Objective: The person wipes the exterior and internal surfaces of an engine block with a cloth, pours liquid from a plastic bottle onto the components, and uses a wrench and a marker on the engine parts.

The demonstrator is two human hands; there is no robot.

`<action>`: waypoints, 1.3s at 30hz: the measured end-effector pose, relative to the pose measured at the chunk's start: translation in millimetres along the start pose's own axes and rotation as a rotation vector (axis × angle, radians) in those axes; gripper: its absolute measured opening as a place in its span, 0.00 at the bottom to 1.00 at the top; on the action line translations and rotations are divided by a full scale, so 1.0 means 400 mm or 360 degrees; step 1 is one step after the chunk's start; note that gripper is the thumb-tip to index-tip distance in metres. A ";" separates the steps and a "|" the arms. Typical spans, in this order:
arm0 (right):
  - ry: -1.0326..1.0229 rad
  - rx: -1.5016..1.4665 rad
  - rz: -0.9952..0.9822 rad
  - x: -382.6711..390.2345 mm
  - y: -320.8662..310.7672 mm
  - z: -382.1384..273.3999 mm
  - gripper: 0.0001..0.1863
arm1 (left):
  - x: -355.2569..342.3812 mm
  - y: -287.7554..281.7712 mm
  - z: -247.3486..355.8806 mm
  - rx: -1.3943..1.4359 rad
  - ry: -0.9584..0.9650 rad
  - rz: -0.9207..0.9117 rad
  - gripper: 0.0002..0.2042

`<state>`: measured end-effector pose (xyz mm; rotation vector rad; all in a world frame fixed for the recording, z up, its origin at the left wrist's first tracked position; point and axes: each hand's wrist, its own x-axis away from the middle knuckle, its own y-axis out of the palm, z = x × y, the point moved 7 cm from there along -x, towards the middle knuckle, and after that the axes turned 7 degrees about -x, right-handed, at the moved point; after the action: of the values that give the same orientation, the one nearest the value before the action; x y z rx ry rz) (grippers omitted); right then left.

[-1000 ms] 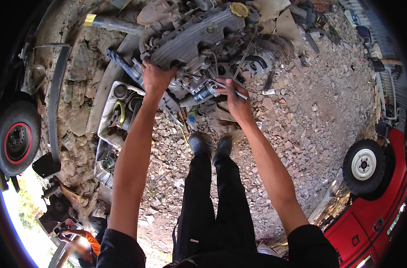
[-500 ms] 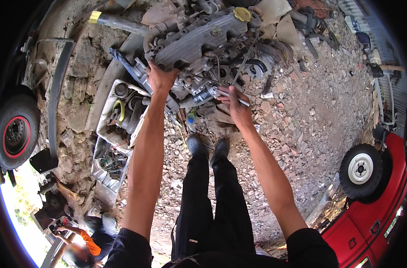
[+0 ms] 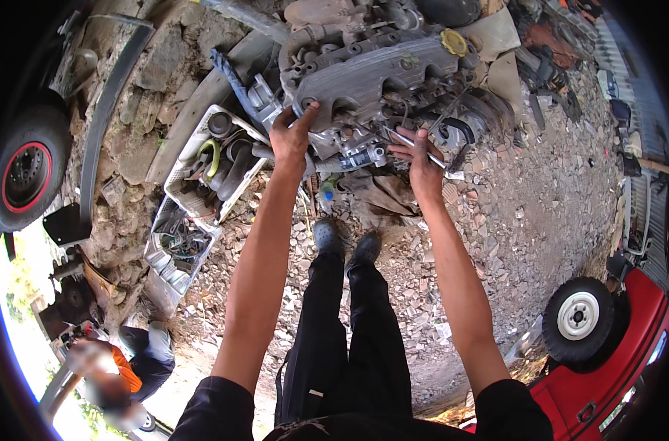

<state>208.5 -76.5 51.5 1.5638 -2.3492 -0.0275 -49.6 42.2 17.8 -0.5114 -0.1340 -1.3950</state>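
Note:
A greasy engine (image 3: pixel 378 84) with a ribbed grey valve cover and a yellow oil cap (image 3: pixel 453 42) lies in front of me. My left hand (image 3: pixel 290 140) grips the near left corner of the valve cover (image 3: pixel 364 86), thumb against its side; part of the fingers is hidden. At the engine's near side, my right hand (image 3: pixel 425 165) is closed round a slim silver metal tool (image 3: pixel 436 159). The tool slants up and left toward the engine parts, and its exact kind is unclear. Below the cover, between my hands, sits a cylindrical starter motor (image 3: pixel 353 160).
A white crate (image 3: pixel 174 192) of hoses and parts stands left, beside a second bin (image 3: pixel 165 283) of small pieces. A plastic bottle (image 3: pixel 326 192) and a brown cloth (image 3: pixel 378 191) lie before my feet on rubble. A red vehicle (image 3: pixel 606 367) is at right, another person (image 3: pixel 132 367) at lower left.
The view has shifted, placing the engine farther right. My left hand has moved slightly along the cover's corner. The tool's thin end no longer reaches across toward my left hand.

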 end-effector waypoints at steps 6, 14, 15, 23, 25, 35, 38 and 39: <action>0.0034 0.0007 0.0066 0.007 -0.003 0.028 0.38 | 0.047 -0.018 0.048 -0.0361 0.0001 0.0268 0.43; -0.0003 -0.0087 0.0154 0.048 0.010 0.053 0.38 | -0.026 -0.003 -0.038 0.0111 -0.0238 -0.0019 0.40; -0.0001 -0.0087 0.0165 0.056 0.011 0.058 0.38 | -0.035 -0.004 -0.029 0.0076 -0.0198 0.0024 0.32; 0.0002 -0.0084 0.0210 0.082 0.009 0.055 0.38 | -0.044 -0.018 0.034 -0.0279 -0.0389 -0.0260 0.23; -0.0002 -0.0104 0.0232 0.081 0.009 0.054 0.38 | -0.046 -0.015 0.055 -0.0263 -0.0405 -0.0309 0.35; -0.0030 -0.0172 0.0266 0.097 0.007 0.035 0.40 | -0.084 -0.002 0.029 -0.0374 -0.0532 -0.0193 0.33; -0.0039 -0.0192 0.0288 0.095 -0.001 0.038 0.41 | -0.079 0.004 0.029 -0.0114 -0.0499 -0.0257 0.29; -0.0030 -0.0229 0.0307 0.094 -0.004 0.040 0.40 | -0.076 0.004 0.030 -0.0125 -0.0508 -0.0275 0.28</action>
<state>192.3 -113.6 45.3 1.2717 -2.4423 -0.1643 -51.3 74.9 16.4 -0.8017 -0.3904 -1.4829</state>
